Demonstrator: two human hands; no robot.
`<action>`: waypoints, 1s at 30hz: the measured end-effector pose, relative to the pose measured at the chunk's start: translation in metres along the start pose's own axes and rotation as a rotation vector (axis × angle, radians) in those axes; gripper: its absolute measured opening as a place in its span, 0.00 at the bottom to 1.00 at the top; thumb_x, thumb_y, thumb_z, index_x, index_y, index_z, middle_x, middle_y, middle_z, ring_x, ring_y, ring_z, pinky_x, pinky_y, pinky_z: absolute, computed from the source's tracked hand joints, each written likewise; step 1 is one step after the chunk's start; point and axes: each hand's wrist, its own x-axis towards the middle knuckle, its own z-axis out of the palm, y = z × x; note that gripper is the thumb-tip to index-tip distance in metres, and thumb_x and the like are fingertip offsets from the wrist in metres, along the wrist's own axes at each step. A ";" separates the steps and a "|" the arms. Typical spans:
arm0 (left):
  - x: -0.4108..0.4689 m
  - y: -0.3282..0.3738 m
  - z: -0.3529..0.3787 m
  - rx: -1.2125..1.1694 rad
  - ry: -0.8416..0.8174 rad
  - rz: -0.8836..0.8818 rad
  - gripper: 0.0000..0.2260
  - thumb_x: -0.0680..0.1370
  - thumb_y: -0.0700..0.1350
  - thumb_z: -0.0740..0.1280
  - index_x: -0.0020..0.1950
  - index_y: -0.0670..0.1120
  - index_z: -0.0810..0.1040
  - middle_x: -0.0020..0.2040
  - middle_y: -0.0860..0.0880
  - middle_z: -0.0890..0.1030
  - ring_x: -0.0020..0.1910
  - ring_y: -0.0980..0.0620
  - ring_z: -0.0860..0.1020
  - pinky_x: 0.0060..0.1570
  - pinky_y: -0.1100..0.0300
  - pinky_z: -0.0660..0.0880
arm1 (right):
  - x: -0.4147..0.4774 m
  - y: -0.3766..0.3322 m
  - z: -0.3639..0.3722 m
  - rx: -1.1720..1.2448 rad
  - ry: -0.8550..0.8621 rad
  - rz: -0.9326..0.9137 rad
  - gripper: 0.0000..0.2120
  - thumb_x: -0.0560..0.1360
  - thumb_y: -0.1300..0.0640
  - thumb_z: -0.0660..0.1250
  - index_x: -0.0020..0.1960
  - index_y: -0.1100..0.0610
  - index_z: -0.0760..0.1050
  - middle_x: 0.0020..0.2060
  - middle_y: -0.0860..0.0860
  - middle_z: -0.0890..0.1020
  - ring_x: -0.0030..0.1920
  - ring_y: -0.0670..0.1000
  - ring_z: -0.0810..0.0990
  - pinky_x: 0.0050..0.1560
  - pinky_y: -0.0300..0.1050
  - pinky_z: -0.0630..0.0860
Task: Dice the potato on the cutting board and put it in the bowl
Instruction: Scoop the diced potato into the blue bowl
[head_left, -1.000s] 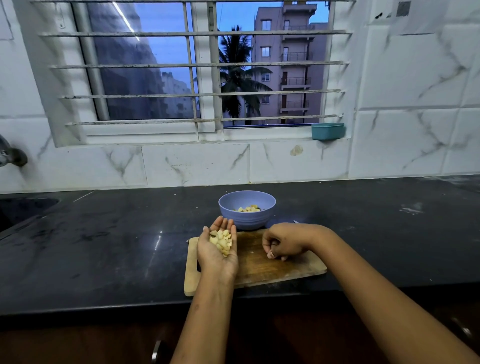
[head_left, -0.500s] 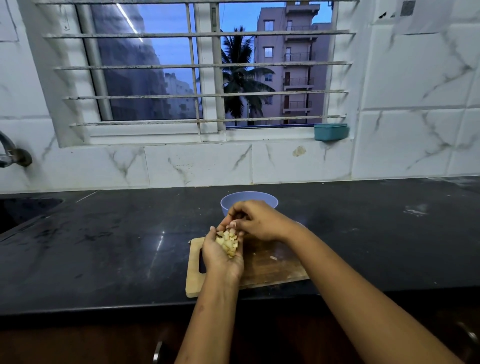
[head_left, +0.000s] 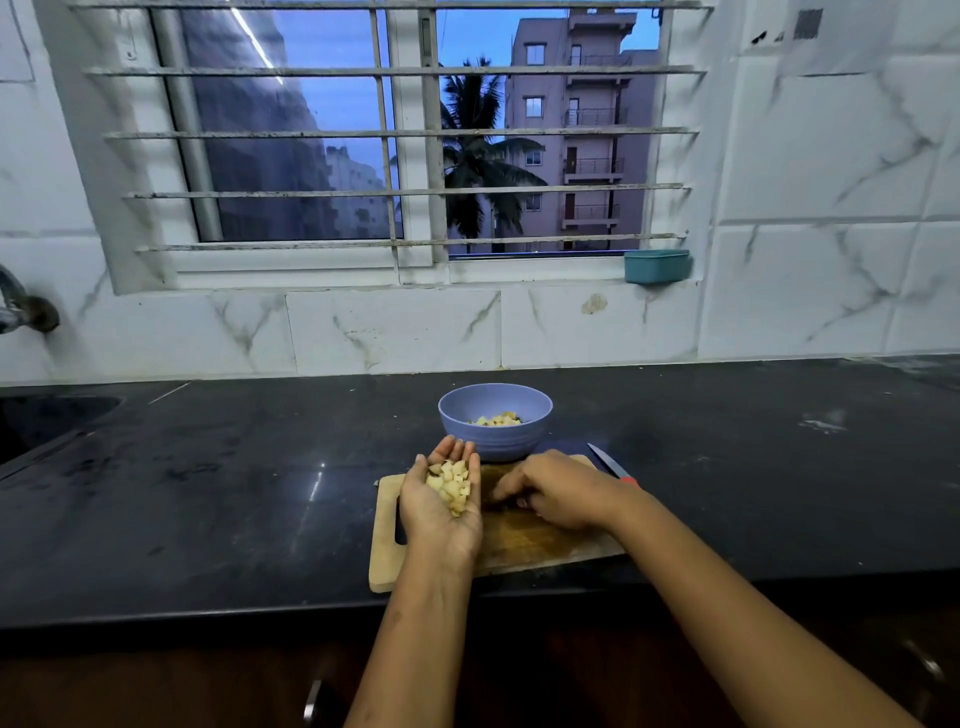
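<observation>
On the near edge of the black counter (head_left: 234, 493) lies a wooden cutting board (head_left: 524, 543), its handle slot at the left end, and both of the person's hands are over it. The left hand (head_left: 441, 512) is turned palm up above the board's left part, fingers extended and only lightly cupped together, carrying a small heap of pale diced potato (head_left: 451, 486) in the hollow of the palm; nothing is clenched around the pieces, they simply rest there. The right hand (head_left: 558, 491) lies palm down on the middle of the board, just beside the left hand, with its fingers bent towards the wood. The fingertips are blurred and dark against the board, so it cannot be told whether they pinch a piece or merely touch the surface. Just behind the board, and just beyond the left hand's fingertips, stands a lavender bowl (head_left: 496, 441) with more potato cubes (head_left: 496, 420) lying at the bottom. A knife (head_left: 605, 460) lies on the counter behind the right wrist, blade pointing away, its red handle partly hidden by the wrist. Farther back a teal tub (head_left: 657, 266) sits on the sill of the barred window, and a tap (head_left: 26, 312) juts from the tiled wall at the far left.
</observation>
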 end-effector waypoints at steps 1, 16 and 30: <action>0.000 0.000 0.000 0.003 0.003 0.000 0.18 0.83 0.45 0.51 0.45 0.37 0.75 0.44 0.42 0.77 0.44 0.47 0.77 0.63 0.54 0.70 | -0.003 0.003 0.002 -0.012 -0.002 0.002 0.22 0.77 0.68 0.59 0.63 0.48 0.78 0.61 0.42 0.79 0.62 0.43 0.74 0.52 0.26 0.66; -0.009 -0.004 0.001 0.039 0.013 0.010 0.17 0.83 0.45 0.53 0.44 0.37 0.76 0.44 0.42 0.78 0.43 0.47 0.78 0.58 0.53 0.73 | -0.020 0.034 -0.003 -0.050 0.041 0.044 0.08 0.72 0.58 0.70 0.44 0.44 0.82 0.35 0.34 0.79 0.44 0.36 0.74 0.67 0.59 0.66; -0.009 -0.005 0.000 0.031 0.017 0.017 0.17 0.83 0.45 0.53 0.44 0.37 0.76 0.43 0.42 0.78 0.43 0.47 0.78 0.58 0.52 0.73 | -0.013 0.013 -0.024 -0.107 -0.214 0.146 0.07 0.77 0.57 0.64 0.42 0.51 0.78 0.41 0.42 0.80 0.40 0.41 0.74 0.61 0.46 0.68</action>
